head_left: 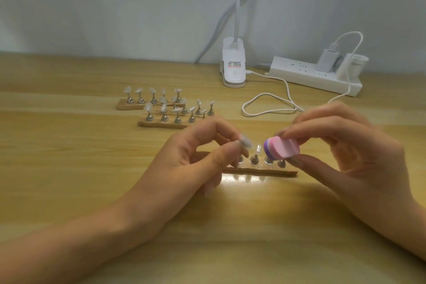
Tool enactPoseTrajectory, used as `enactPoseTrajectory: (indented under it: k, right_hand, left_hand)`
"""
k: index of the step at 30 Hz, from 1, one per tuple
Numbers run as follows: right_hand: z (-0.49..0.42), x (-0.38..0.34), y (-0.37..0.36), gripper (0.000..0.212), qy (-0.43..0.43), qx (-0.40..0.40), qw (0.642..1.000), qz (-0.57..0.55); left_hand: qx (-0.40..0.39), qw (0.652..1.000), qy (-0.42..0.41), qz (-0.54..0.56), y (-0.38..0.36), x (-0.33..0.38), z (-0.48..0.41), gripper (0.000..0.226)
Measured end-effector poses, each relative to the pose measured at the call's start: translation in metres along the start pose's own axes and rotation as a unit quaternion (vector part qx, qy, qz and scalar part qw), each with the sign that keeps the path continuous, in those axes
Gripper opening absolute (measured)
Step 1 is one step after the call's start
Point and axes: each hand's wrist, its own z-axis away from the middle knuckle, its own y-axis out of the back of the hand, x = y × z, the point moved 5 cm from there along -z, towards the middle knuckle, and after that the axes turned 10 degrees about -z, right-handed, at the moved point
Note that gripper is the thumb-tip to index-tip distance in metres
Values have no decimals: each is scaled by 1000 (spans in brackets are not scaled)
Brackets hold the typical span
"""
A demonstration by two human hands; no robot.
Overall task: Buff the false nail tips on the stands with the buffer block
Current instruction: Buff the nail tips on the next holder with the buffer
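Observation:
My left hand (pixel 198 157) pinches a clear false nail tip (pixel 245 141) between thumb and forefinger, just above the near stand strip (pixel 260 171). My right hand (pixel 341 143) grips a pink and purple buffer block (pixel 281 147) by its edges, a little to the right of that tip and not touching it. Metal stand pegs (pixel 254 159) rise from the near strip below both hands; some are hidden behind my fingers and the block.
Two more strips of stands with clear tips (pixel 161 108) lie further back on the wooden table (pixel 69 168). A white clip lamp (pixel 233 64), a power strip (pixel 315 76) with a charger, and a looped white cable (pixel 269 105) sit at the back right.

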Motion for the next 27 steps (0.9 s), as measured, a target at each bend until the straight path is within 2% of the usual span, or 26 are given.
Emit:
enactPoseTrajectory:
  k: [5,11,15,27]
  right_hand:
    - [1,-1,-1,25,-4,6,1000,5]
    - [3,-4,-2,25,0,0,1000,11]
    - [1,-4,-1,24,-2,2,1000,27]
    - [-4,-15,-14,22,17,-16,999,29]
  left_hand:
    - [24,1000,-10,-16,3,1,2,8]
    - [-1,1000,-4,-19,1,2,4,12]
    - [17,999,-6,-39,3,3,4,7]
    - [24,995,-31,-96,4,0,3,13]
